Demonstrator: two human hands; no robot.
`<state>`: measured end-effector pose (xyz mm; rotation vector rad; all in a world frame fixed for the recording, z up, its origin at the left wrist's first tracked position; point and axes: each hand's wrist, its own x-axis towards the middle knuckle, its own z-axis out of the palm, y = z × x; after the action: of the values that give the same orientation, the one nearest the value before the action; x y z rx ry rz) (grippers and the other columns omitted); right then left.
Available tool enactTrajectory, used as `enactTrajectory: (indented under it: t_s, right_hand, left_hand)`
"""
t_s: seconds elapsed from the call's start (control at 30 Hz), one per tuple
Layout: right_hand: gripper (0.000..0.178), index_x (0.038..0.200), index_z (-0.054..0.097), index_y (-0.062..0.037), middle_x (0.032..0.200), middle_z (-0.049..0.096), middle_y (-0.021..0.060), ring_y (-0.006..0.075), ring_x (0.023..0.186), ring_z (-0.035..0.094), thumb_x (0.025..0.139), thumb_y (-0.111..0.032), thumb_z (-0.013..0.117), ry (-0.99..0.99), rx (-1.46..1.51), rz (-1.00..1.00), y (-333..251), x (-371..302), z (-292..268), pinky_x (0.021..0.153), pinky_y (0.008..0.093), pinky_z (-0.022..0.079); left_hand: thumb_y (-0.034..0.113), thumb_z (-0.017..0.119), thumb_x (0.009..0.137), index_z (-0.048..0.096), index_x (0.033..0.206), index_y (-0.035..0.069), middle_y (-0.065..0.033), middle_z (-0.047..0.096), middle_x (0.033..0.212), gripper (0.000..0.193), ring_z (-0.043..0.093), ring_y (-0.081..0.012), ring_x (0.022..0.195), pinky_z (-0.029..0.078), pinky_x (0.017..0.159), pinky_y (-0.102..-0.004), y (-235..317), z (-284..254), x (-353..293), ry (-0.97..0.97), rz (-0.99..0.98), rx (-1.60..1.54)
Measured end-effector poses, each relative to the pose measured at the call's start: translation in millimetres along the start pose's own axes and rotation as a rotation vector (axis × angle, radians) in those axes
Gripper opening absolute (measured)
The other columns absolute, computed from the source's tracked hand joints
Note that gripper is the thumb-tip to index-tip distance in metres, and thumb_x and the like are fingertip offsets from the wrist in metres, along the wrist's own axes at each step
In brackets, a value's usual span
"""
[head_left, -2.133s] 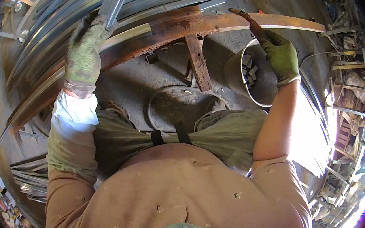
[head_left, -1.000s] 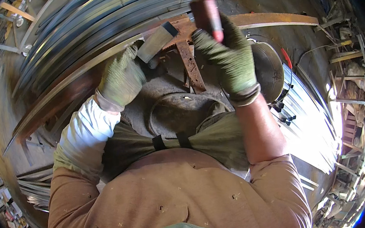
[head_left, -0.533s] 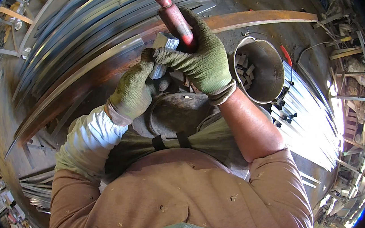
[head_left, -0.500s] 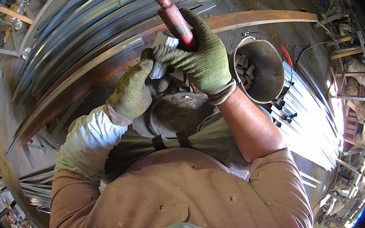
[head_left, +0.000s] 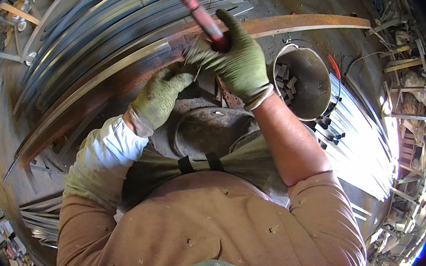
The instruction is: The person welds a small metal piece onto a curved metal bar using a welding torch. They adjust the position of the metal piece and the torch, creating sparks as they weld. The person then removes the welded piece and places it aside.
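Note:
Green knitted gloves cover both hands. My left hand (head_left: 159, 98) is closed, its thumb and fingers pinching a small metal piece (head_left: 197, 73) that shows as a thin edge. My right hand (head_left: 239, 65) meets it from the other side, its fingertips blurred by motion at the metal piece. Held in the same right hand is a tool with a worn red handle (head_left: 205, 20); its rusty shaft points up and left, and its working end cannot be made out. One finger of that hand sticks up beside the handle.
A metal bucket (head_left: 311, 105) with small cut metal pieces (head_left: 285, 81) stands to the right. Long metal strips (head_left: 115, 22) lie at the far left, behind a rusty beam (head_left: 299, 22). More bright strips (head_left: 364, 140) lie right of the bucket. A shelf rack (head_left: 424, 125) lines the right side.
The metal piece has turned from its broad shiny face to a thin edge. My hands have parted slightly; the red-handled tool has tilted and shifted down and left.

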<state>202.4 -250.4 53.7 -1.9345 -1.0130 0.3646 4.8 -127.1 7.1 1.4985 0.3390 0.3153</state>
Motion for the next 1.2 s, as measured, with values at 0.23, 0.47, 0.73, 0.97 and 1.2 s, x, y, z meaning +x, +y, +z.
enactTrajectory:
  t_s: [0.23,0.47,0.73,0.97,1.2]
  right_hand:
    - [0.086,0.154,0.062,-0.0081,0.114,0.082,0.0200,0.0355,0.109,0.080,0.089,-0.057,0.090,0.164,-0.062,0.016,8,18,-9,0.095,0.0434,0.061]
    - [0.063,0.135,0.074,0.0023,0.112,0.080,0.0103,0.0160,0.098,0.069,0.093,-0.041,0.092,0.047,0.331,0.163,11,18,-31,0.090,0.0333,0.056]
    - [0.050,0.130,0.074,0.0005,0.099,0.073,0.0034,0.0083,0.083,0.062,0.096,-0.031,0.091,0.013,0.511,0.334,-7,24,-42,0.070,0.0288,0.051]
    - [0.058,0.140,0.074,-0.0023,0.099,0.072,-0.0018,0.0060,0.081,0.059,0.096,-0.037,0.090,0.024,0.368,0.302,16,32,-44,0.071,0.0257,0.049]
    - [0.055,0.141,0.073,0.0000,0.108,0.076,0.0032,0.0099,0.095,0.065,0.098,-0.029,0.089,-0.050,0.295,0.277,38,41,-44,0.085,0.0285,0.054]
  left_hand:
    - [0.023,0.078,0.105,0.077,0.127,0.005,0.0043,0.070,0.094,0.028,0.061,-0.0088,0.084,0.052,0.076,-0.0306,40,11,-14,0.098,-0.116,0.185]
    - [0.020,0.086,0.089,0.075,0.118,0.005,-0.0209,0.078,0.097,0.035,0.078,-0.0419,0.088,0.061,0.076,-0.0495,32,-8,0,0.230,0.285,1.047]
    - [0.029,0.081,0.092,0.079,0.129,0.015,-0.0137,0.080,0.113,0.040,0.075,-0.0418,0.107,0.058,0.092,-0.0533,-2,-35,64,0.287,0.287,1.437]
    - [0.050,0.076,0.095,0.065,0.152,0.018,-0.0140,0.068,0.136,0.066,0.063,-0.0396,0.123,0.050,0.106,-0.0555,-28,-45,88,0.270,0.163,1.674]
    - [0.054,0.082,0.090,0.058,0.160,0.015,-0.0165,0.063,0.146,0.084,0.057,-0.0409,0.137,0.044,0.115,-0.0583,-29,-62,94,0.314,0.164,1.614]
